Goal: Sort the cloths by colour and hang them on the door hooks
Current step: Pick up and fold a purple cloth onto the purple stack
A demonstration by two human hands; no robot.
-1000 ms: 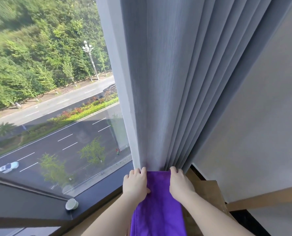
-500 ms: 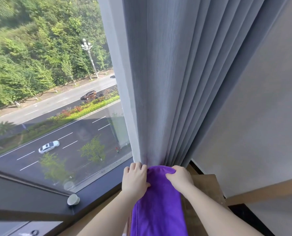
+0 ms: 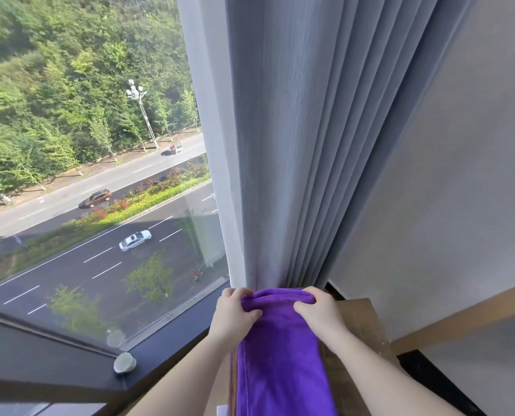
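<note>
A purple cloth (image 3: 281, 355) lies lengthwise in front of me on a brown surface, its far end folded back into a rounded roll at the foot of the curtain. My left hand (image 3: 233, 315) grips the roll's left side with curled fingers and thumb. On the right side, my right hand (image 3: 317, 313) pinches the roll the same way. No door hooks or other cloths are in view.
A grey pleated curtain (image 3: 295, 145) hangs straight ahead, touching the cloth's far end. A large window (image 3: 94, 175) with a dark sill (image 3: 166, 349) fills the left; a small round white knob (image 3: 124, 362) sits on the sill. A brown cardboard surface (image 3: 361, 331) and grey wall (image 3: 460, 205) lie right.
The cloth's far end, flat a second ago, has been lifted and rolled back toward me. Both hands went from lying on its edge to gripping the roll.
</note>
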